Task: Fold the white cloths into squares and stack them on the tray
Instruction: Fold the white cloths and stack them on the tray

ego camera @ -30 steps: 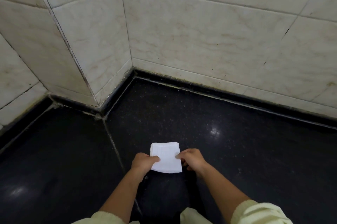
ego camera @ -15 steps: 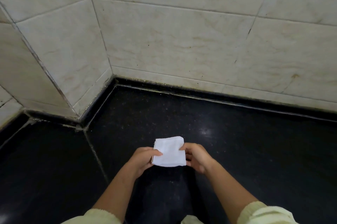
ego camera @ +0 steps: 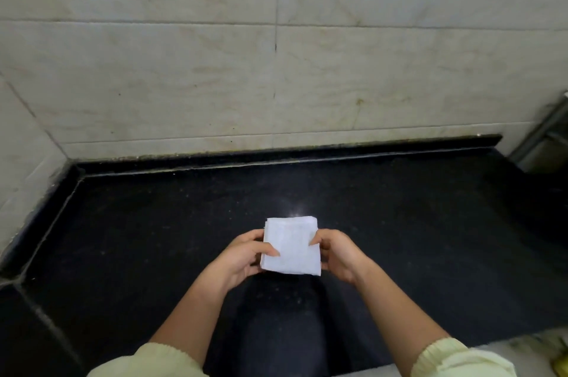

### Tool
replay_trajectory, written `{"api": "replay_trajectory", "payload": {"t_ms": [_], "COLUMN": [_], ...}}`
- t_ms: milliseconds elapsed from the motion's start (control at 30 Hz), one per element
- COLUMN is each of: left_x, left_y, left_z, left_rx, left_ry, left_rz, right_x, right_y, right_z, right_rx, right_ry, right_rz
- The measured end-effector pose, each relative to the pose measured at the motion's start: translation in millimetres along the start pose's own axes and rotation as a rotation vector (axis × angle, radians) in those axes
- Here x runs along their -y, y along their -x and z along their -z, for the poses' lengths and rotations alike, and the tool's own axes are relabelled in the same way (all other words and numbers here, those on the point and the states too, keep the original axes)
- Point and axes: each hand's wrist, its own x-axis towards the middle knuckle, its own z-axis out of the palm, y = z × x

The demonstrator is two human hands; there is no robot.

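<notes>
Pale yellow sleeves (ego camera: 461,358) framed the bottom of the frame as a person held a folded white cloth (ego camera: 291,246) just below centre, above a black countertop (ego camera: 138,238). The left hand (ego camera: 242,257) pinched the cloth's left edge, thumb on top; the right hand (ego camera: 338,253) pinched its right edge likewise. Beyond, cream wall tiles (ego camera: 184,69) filled the upper frame, a metal fixture (ego camera: 550,131) at far right.

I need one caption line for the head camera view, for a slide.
Both hands, left and right, hold a folded white cloth above a black stone counter by a tiled wall.
</notes>
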Motion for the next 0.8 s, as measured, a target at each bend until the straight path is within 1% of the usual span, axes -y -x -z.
{"api": "replay_trajectory", "payload": {"t_ms": [233,500,600,800], "left_x": [10,34,26,-5], "left_y": [-2,-8,-16,-38], "left_z": [-134,-318,-383,-493], "left_rx": [0.112,0.177,0.236,0.357], "left_ry": [-0.123,-0.123,-0.147,-0.2], "left_rz": [-0.024,-0.05,-0.056,-0.099], "right_x": [2,18,32,70], "right_y": [60,142,170,205], "right_z": [129,300,359,454], "right_rx": [-0.121,-0.261,-0.316,-0.415], "right_ry": [-0.041,-0.01,-0.021,-0.052], "right_rz": [0.08,0.178,0.226,0.319]}}
